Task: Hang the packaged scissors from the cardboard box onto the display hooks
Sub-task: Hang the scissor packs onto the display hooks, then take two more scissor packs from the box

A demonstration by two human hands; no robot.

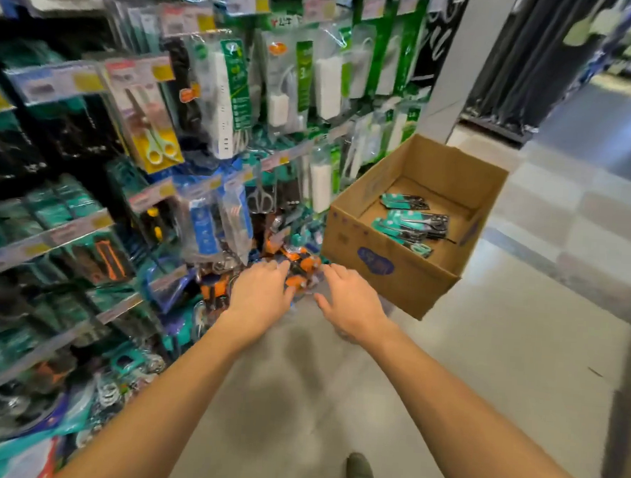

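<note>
Where hands (pixel 303 297) meet, orange packages (pixel 299 271) blurred

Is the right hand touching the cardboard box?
Apart. The head view shows the right hand on orange packages, bare floor separating it from the cardboard box.

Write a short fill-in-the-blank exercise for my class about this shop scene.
1. The open brown cardboard box holds teal-carded scissor packs and stands on the ____.
2. Both hands, left and right, reach an ____ and black package.
3. The box stands to the ____ of the display rack.

Missing words: floor; orange; right
</note>
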